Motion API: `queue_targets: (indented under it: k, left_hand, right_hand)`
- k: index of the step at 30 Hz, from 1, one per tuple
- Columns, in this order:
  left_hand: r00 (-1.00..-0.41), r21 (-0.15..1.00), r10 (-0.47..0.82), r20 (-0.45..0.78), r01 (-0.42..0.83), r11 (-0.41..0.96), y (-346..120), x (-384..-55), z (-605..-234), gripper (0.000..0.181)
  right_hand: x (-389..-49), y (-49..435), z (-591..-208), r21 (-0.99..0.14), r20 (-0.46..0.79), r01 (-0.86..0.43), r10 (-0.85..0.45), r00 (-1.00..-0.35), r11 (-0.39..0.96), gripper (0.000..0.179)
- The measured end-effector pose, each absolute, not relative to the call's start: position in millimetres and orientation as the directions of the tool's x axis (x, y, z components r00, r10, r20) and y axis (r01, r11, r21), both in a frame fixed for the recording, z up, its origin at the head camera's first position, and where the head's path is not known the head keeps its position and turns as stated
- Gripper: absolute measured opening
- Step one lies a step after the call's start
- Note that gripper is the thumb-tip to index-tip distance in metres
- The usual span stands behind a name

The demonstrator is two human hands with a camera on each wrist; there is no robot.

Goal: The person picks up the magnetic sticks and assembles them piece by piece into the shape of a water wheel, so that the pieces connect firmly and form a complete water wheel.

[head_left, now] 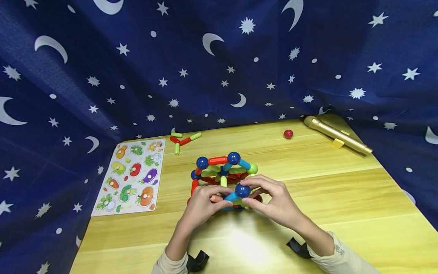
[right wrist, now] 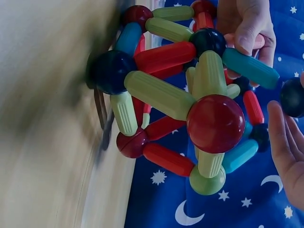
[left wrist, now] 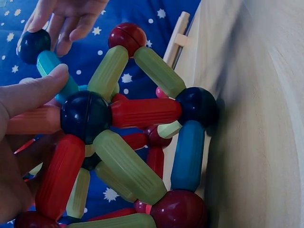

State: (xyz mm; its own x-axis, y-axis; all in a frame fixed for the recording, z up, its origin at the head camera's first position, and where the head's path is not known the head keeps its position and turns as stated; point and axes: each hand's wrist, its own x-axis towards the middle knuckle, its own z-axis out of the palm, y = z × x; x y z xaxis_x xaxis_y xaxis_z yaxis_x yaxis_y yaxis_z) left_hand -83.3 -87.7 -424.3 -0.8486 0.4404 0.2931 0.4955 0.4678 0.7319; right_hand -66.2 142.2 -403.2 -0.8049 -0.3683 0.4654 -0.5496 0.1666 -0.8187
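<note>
A frame of magnetic rods and balls (head_left: 223, 182) stands on the table, with red, green and blue rods joined by dark blue, red and green balls. My left hand (head_left: 202, 203) holds it at the near side, its thumb against a light blue rod (left wrist: 52, 71) and an orange rod (left wrist: 35, 119) beside that thumb. Between thumb and fingertips, my right hand (head_left: 273, 198) pinches a dark blue ball (head_left: 242, 190) at the free end of the light blue rod. In the right wrist view a small gap shows between this ball (right wrist: 292, 97) and the rod's tip (right wrist: 251, 68).
Several loose green and red rods (head_left: 184, 141) lie at the back left, near a vegetable puzzle board (head_left: 99, 207). A red ball (head_left: 288, 134) and a gold toy microphone (head_left: 338, 135) lie at the back right. Behind the wooden table (head_left: 325, 198) hangs a blue star-patterned cloth (head_left: 191, 95).
</note>
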Motion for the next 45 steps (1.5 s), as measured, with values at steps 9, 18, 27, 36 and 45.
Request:
queue_targets:
  k: [9, 18, 27, 36, 45]
  left_hand:
    - [-0.846, 0.729, 0.441, 0.300, 0.501, 0.465, -87, -84, -425, 0.025]
    - [-0.882, 0.759, 0.410, 0.232, 0.428, 0.491, -99, -79, -417, 0.037]
    - [-0.964, 0.797, 0.233, 0.127, 0.239, 0.555, -117, -67, -410, 0.034]
    - [-0.977, 0.871, 0.211, 0.027, 0.127, 0.474, -117, -65, -414, 0.028]
    - [-0.980, 0.901, 0.193, -0.037, 0.051, 0.431, -114, -66, -414, 0.027]
  right_hand:
    - [-65, 141, -403, -0.821, 0.433, -0.534, -0.389, -0.813, 0.202, 0.039]
    - [-65, 141, -400, -0.810, 0.432, -0.542, -0.397, -0.810, 0.225, 0.039]
    - [-63, 141, -402, -0.822, 0.392, -0.514, -0.411, -0.823, 0.245, 0.041]
    - [-63, 146, -400, -0.814, 0.381, -0.514, -0.419, -0.824, 0.272, 0.044]
    - [-98, 206, -400, -0.815, 0.165, -0.278, -0.257, -0.952, 0.508, 0.055]
